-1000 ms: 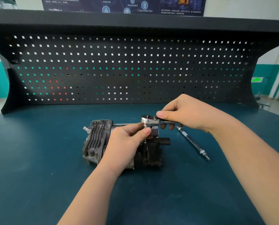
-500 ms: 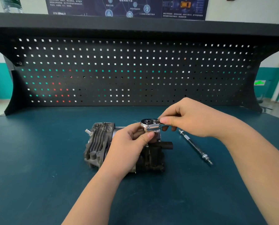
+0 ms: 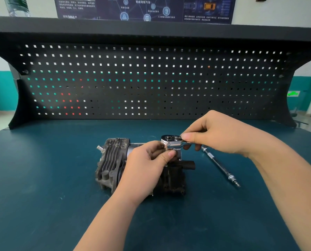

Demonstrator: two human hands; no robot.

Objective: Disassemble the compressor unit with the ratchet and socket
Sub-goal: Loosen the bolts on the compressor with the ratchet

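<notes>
Right hand (image 3: 221,132) curled round ratchet (image 3: 171,141) handle above compressor (image 3: 115,160). Left hand (image 3: 147,163) pinching below ratchet head; socket hidden. Compressor mid-desk (image 3: 42,178), dark teal. Long bolt (image 3: 220,164) lying just right. Black pegboard (image 3: 151,78) behind, poster (image 3: 143,8) above, teal-banded walls.

Even, fairly bright light, daylight glowing through the pegboard (image 3: 151,82) holes, soft shadows on the bench (image 3: 42,196), wide-angle bending at the frame edges, slight softness overall.
</notes>
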